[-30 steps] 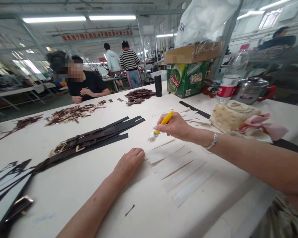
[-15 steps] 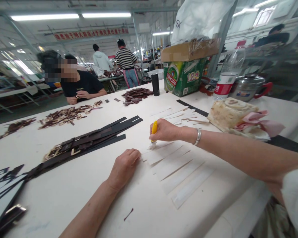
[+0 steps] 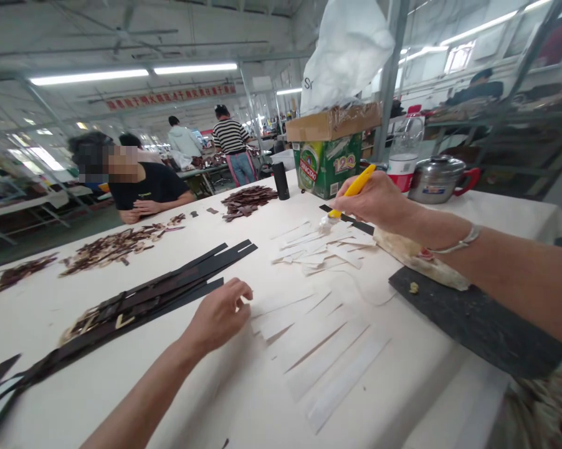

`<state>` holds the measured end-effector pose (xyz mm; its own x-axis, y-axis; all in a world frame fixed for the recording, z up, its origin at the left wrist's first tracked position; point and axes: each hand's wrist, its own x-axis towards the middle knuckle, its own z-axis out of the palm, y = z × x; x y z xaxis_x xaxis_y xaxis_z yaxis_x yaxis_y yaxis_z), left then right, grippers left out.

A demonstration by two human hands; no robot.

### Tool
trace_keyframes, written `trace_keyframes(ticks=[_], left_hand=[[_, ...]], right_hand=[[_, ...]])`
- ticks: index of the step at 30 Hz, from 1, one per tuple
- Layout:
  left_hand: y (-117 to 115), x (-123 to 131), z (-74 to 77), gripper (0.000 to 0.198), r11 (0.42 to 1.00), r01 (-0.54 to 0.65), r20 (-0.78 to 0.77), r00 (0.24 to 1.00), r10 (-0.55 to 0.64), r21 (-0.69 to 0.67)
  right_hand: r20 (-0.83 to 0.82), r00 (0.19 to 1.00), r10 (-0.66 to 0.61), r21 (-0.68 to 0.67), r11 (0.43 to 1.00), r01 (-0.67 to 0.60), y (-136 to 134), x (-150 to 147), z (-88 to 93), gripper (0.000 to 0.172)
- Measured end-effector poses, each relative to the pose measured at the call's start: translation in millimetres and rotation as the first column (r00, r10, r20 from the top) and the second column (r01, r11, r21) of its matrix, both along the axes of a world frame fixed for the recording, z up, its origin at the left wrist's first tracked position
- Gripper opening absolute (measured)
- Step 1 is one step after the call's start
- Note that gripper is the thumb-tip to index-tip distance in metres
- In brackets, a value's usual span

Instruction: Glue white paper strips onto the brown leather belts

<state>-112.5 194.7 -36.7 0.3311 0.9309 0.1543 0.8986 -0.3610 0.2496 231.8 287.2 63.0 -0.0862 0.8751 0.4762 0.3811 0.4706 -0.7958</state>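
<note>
Left of the left hand [image 3: 219,316], dark belt straps [image 3: 145,296] with pale buckle parts lay on the white work table [image 3: 94,386]. Beyond them, a seated co-worker [image 3: 145,187] was working at the table's far side, and a pile of cut leather pieces [image 3: 248,202] lay ahead of the hand. The left hand was released, its fingers loosely curled around nothing, and it rested just beside a slit pale sheet [image 3: 328,365]. The right hand [image 3: 377,202] was clenched on a yellow-handled brush [image 3: 353,190]. The bristles [image 3: 325,223] sat at or just over loose pale strips [image 3: 318,252], below and left of the grip; contact could not be confirmed. Ahead of the grip stood a Tsingtao carton [image 3: 328,168]. To its right stood a steel pot [image 3: 435,179], and a dark board [image 3: 468,318] lay below the right forearm.
</note>
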Motion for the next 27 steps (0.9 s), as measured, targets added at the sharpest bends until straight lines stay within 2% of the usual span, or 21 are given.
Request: trace_keyframes(ticks=[3, 7, 9, 11, 14, 18, 22, 24, 27], left_hand=[[53, 33, 11.4, 0.013, 0.997, -0.064, -0.087, 0.994, 0.068, 0.044], [124, 66, -2.1, 0.033, 0.994, -0.110, -0.151, 0.983, 0.108, -0.008], [145, 71, -11.0, 0.034, 0.987, -0.140, -0.170, 0.978, 0.125, -0.077], [152, 69, -15.5, 0.033, 0.979, -0.154, -0.167, 0.977, 0.130, -0.137], [146, 55, -12.1, 0.029, 0.970, -0.159, -0.115, 0.984, 0.139, -0.185], [123, 24, 3.5, 0.025, 0.949, -0.178, 0.034, 0.981, 0.194, -0.259], [94, -10, 16.0, 0.035, 0.924, -0.196, 0.216, 0.937, 0.276, -0.329], [77, -22, 14.1, 0.040, 0.918, -0.175, 0.278, 0.918, 0.282, -0.355], [53, -27, -2.6, 0.038, 0.913, -0.145, 0.308, 0.911, 0.273, -0.381]], right_hand=[[-0.102, 0.993, -0.065, 0.014, 0.998, 0.067, 4, 9, 1.6, 0.018], [-0.096, 0.993, -0.063, -0.011, 0.998, 0.062, 2, 10, -8.6, 0.016], [-0.064, 0.996, -0.054, -0.014, 0.998, 0.053, -2, 11, -12.3, 0.015], [-0.035, 0.998, -0.052, -0.001, 0.999, 0.052, -7, 13, -12.9, 0.014], [-0.028, 0.998, -0.047, 0.014, 0.999, 0.047, -11, 16, -10.2, 0.014], [-0.085, 0.996, -0.033, -0.006, 0.999, 0.032, -12, 12, -6.9, 0.017], [-0.131, 0.991, -0.006, -0.033, 0.999, 0.002, -21, 3, -3.1, 0.017], [-0.162, 0.987, 0.014, -0.039, 0.999, -0.020, -27, -3, -0.9, 0.018], [-0.204, 0.976, 0.072, -0.059, 0.995, -0.086, -32, -16, -1.6, 0.020]])
